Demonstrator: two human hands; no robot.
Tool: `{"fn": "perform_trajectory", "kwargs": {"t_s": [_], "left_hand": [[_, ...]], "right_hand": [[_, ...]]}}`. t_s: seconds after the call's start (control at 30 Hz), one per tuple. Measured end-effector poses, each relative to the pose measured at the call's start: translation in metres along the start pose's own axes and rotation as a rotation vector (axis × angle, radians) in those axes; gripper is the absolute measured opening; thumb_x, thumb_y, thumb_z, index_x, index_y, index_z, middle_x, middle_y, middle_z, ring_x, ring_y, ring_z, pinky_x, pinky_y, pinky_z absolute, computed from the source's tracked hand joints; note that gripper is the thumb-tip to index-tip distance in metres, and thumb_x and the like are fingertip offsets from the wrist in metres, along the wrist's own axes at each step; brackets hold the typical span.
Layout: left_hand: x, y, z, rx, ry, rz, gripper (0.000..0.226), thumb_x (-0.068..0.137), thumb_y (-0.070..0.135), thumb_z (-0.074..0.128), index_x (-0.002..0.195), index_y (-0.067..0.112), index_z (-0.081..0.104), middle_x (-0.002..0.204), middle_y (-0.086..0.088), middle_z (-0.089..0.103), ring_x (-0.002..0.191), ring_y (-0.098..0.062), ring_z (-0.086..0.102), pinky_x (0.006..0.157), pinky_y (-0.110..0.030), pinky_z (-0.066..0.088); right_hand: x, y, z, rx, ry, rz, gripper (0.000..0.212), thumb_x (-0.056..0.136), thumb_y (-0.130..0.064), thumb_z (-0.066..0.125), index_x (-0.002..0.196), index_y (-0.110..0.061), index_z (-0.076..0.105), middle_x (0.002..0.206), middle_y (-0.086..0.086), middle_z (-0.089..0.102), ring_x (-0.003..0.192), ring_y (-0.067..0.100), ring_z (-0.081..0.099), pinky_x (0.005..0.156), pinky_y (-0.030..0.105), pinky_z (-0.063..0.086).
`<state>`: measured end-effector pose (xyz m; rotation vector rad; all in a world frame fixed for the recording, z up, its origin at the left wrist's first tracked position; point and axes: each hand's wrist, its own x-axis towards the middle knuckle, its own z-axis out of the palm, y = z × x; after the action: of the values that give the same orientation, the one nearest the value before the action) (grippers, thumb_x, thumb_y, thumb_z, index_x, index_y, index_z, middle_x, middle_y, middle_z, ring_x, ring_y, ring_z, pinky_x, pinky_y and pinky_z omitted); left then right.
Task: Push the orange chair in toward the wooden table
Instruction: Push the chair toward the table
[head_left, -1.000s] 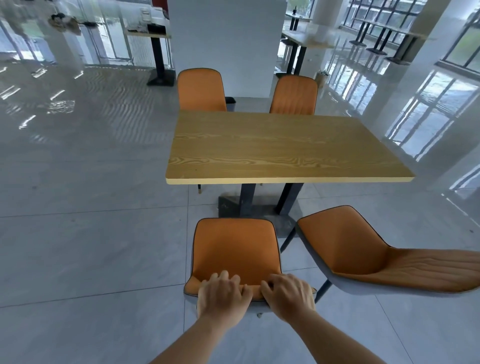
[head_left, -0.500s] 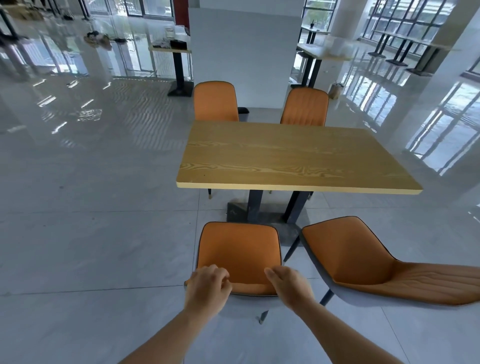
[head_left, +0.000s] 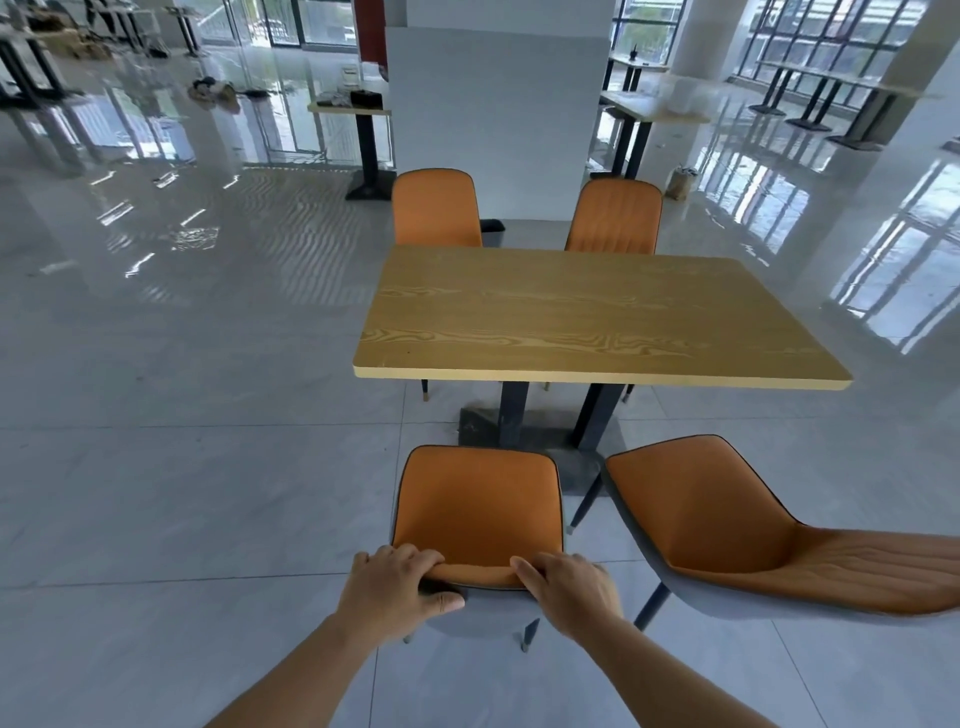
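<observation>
1. Left hand (head_left: 397, 592) and right hand (head_left: 569, 592) curl closed over the orange chair (head_left: 478, 506) backrest top.
2. Chair stands apart from the wooden table (head_left: 597, 322).
3. Push evenly, straight, avoiding the table base (head_left: 540, 441).

Bright daylight enters from windows (head_left: 810, 47) far and right. Strong glare streaks the glossy floor (head_left: 171, 218) far left and right. Shadows soft. Wide-angle distortion bends edges; focus sharp throughout.

Chair (head_left: 480, 506) stands before the table (head_left: 597, 317), a second chair (head_left: 727, 530) at its right, two chairs (head_left: 435, 210) behind the table.
</observation>
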<state>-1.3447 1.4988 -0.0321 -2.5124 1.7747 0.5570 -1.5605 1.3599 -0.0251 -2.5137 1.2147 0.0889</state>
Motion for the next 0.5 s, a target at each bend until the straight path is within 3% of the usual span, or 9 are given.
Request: {"fn": "perform_trajectory", "kwargs": {"t_s": [0.17,0.5], "left_hand": [[0.0,-0.003,0.01,0.031,0.115,0.042,0.102,0.06,0.103,-0.001,0.126,0.042,0.049,0.114,0.012,0.06,0.108,-0.016,0.055,0.093,-0.043,0.04],[0.0,0.014,0.014,0.02,0.151,0.011,0.106,0.058,0.103,-0.005,0.126,0.041,0.048,0.116,0.01,0.058,0.108,-0.019,0.052,0.091,-0.042,0.037]], "right_hand": [[-0.003,-0.001,0.001,-0.014,0.052,0.053,0.057,0.098,-0.066,0.023,0.066,-0.028,0.052,0.063,-0.008,0.055,0.063,0.011,0.053,0.074,0.033,0.047],[-0.001,0.02,-0.005,-0.018,0.062,-0.003,0.059,0.1,-0.062,0.025,0.065,-0.023,0.053,0.063,-0.006,0.056,0.064,0.012,0.053,0.066,0.029,0.036]]}}
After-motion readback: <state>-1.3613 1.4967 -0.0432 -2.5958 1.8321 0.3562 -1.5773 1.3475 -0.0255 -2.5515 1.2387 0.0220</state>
